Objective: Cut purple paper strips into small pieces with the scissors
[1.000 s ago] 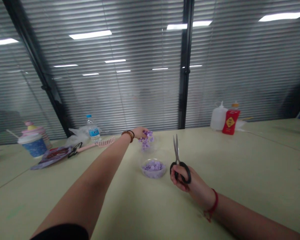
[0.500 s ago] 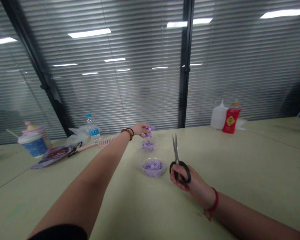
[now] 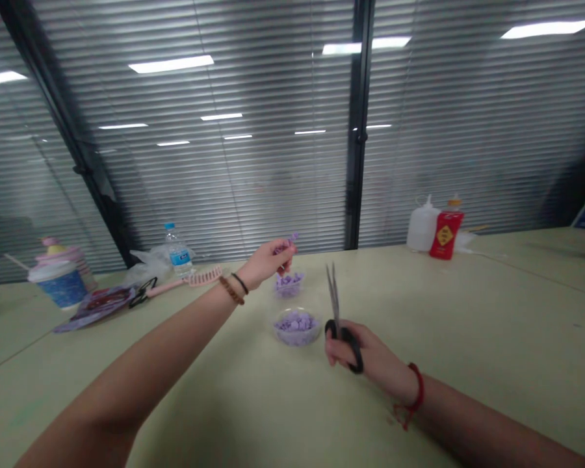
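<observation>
My left hand (image 3: pixel 264 262) is raised above the table, fingers pinched on a small purple piece (image 3: pixel 289 242). Just below it stands a small clear cup of purple pieces (image 3: pixel 289 284). Nearer to me sits a second clear cup of purple pieces (image 3: pixel 297 326). My right hand (image 3: pixel 365 354) grips black-handled scissors (image 3: pixel 338 317) by the loops, blades together and pointing up, right beside the nearer cup.
On the pale table (image 3: pixel 468 325) at the left lie a water bottle (image 3: pixel 177 250), a pink comb (image 3: pixel 195 280), a blue-and-white cup (image 3: pixel 61 281) and a dark packet (image 3: pixel 97 307). A white jug (image 3: pixel 422 226) and a red bottle (image 3: pixel 445 233) stand far right by the glass wall.
My left hand lifted out of the far cup with a purple piece and drew back toward me. My right hand with the scissors shifted slightly left.
</observation>
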Demonstrator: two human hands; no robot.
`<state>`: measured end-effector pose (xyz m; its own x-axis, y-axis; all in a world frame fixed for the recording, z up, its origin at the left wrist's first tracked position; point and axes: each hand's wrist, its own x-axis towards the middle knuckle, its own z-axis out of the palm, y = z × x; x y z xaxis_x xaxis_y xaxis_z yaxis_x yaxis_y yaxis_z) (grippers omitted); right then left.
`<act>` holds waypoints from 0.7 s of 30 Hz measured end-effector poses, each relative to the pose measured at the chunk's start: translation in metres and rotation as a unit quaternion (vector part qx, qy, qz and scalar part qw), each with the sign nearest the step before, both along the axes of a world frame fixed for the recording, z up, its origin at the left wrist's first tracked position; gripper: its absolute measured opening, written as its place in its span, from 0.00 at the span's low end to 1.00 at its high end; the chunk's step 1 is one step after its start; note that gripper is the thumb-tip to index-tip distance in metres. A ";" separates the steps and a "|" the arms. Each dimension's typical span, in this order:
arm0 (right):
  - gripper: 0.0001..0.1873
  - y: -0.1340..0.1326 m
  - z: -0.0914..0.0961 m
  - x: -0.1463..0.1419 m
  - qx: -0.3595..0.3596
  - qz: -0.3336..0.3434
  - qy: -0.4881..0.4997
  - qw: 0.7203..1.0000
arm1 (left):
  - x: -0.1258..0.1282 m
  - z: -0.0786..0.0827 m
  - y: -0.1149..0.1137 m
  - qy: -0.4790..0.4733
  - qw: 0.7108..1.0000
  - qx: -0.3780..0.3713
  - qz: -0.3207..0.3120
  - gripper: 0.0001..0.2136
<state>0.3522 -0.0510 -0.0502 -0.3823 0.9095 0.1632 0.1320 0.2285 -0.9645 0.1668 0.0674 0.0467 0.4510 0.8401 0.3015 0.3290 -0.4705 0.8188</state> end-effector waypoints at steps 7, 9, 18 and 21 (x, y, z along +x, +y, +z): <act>0.23 -0.015 -0.006 0.000 0.156 0.006 -0.313 0.937 | -0.033 -0.008 -0.116 -0.153 0.962 -0.221 -0.055 0.16; 0.27 -0.014 -0.005 0.003 0.181 0.022 -0.344 0.921 | -0.039 -0.011 -0.124 -0.169 0.947 -0.270 -0.050 0.16; 0.17 -0.007 0.008 0.008 0.246 0.015 -0.374 0.894 | -0.023 -0.051 -0.130 -0.094 0.938 -0.319 -0.093 0.17; 0.11 -0.011 0.009 0.006 0.243 0.008 -0.360 0.901 | -0.018 -0.070 -0.134 -0.078 0.957 -0.262 -0.092 0.18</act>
